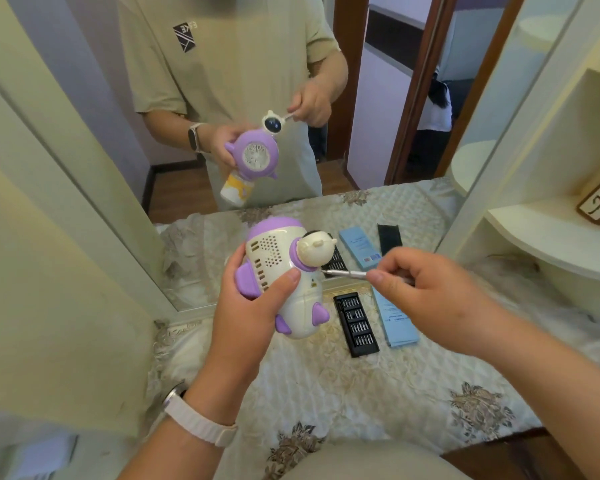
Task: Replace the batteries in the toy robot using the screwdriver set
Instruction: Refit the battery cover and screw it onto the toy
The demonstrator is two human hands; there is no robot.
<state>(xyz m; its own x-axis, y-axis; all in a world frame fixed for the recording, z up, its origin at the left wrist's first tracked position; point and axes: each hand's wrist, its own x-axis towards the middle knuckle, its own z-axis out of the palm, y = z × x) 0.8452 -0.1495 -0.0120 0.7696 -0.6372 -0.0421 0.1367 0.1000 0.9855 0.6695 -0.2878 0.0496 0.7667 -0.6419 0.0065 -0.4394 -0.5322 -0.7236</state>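
Quilted cream cloth (378, 393) with flower patterns covers the table, which stands against a large mirror (257, 98). Above the cloth the left hand (253, 306) holds the toy robot (284, 275), white with purple parts, with the fingers wrapped around its body and the thumb pressed on its back. The right hand (426, 292) pinches a thin silver screwdriver (343, 274) between thumb and fingers; its tip is just beside the robot's neck, but I cannot tell if it touches. On the cloth, below the screwdriver, lies the open black bit case (356, 323), and beside it a light blue sleeve (400, 327). A white watch strap (201, 422) is on the left wrist.
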